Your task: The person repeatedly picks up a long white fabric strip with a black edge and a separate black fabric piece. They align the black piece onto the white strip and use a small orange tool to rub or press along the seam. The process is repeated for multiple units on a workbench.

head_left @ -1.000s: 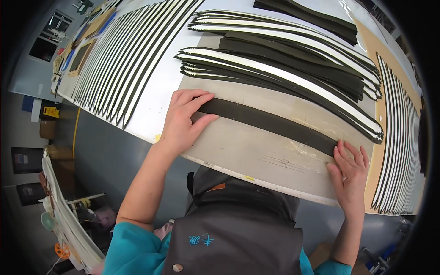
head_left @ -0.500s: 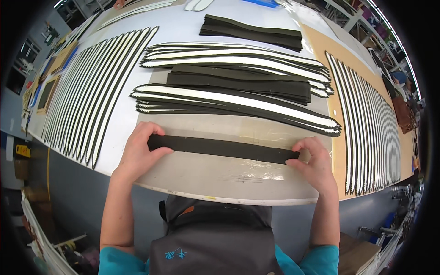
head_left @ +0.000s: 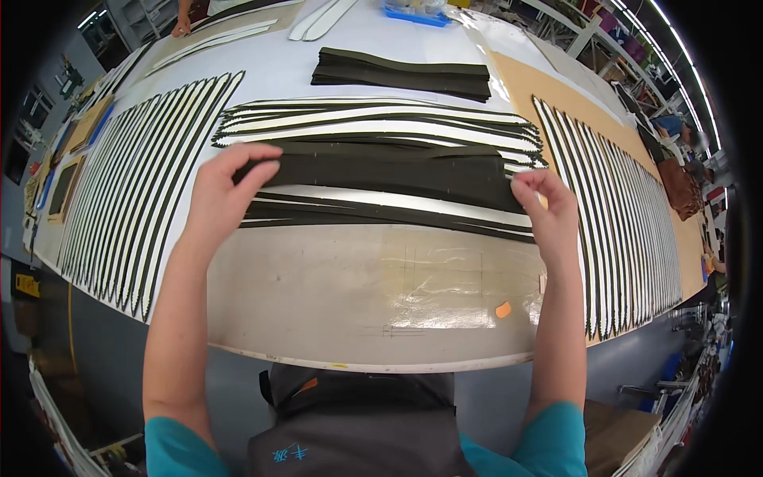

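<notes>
The left hand (head_left: 222,191) and right hand (head_left: 552,211), each narrowed to a pinch, hold opposite ends of one black strip (head_left: 381,171), spanning between them. Nearer than both, bare tabletop (head_left: 318,278) runs to the near edge (head_left: 381,368). Two striped rows (head_left: 151,199) flank the hands; one black stack (head_left: 397,75) lies beyond.

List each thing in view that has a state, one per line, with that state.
Black strip: stretched between both hands
Left hand: pinching its left end
Right hand: pinching its right end
Front bundle: lying, partly hidden behind the strip
Back bundle: overlapping
Far black stack: piled
Left row: side by side
Right row: side by side
Orange scrap: loose
</notes>
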